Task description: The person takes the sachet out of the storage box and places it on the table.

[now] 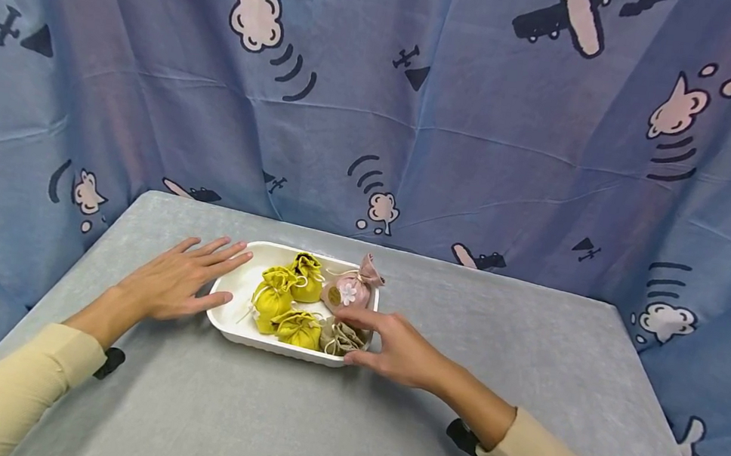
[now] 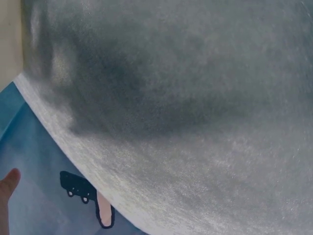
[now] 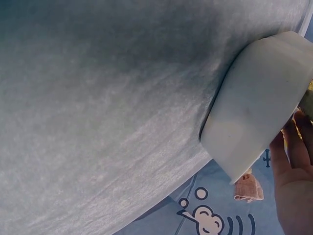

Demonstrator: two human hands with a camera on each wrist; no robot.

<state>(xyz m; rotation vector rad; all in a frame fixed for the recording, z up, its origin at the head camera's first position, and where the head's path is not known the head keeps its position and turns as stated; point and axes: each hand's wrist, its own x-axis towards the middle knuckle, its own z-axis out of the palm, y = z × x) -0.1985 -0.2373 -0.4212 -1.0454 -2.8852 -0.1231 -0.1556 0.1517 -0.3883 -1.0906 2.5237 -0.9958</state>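
A white tray (image 1: 231,322) on the table holds several small drawstring pouches. Yellow pouches sit in its middle, among them a left one (image 1: 270,304), a back one (image 1: 308,282) and a front one (image 1: 300,330). At the back right is a pink pouch (image 1: 351,292) with a white flower. My right hand (image 1: 395,349) reaches over the tray's right rim and holds a grey-brown pouch (image 1: 337,337) in the front right corner, between thumb and fingers. With fingers straight and spread, my left hand (image 1: 177,281) rests at the tray's left rim, holding nothing.
A grey cloth covers the table (image 1: 287,424). Behind it hangs a blue curtain (image 1: 353,105) printed with planes and clouds. In the right wrist view the tray's outer side wall (image 3: 259,98) stands beside the right hand.
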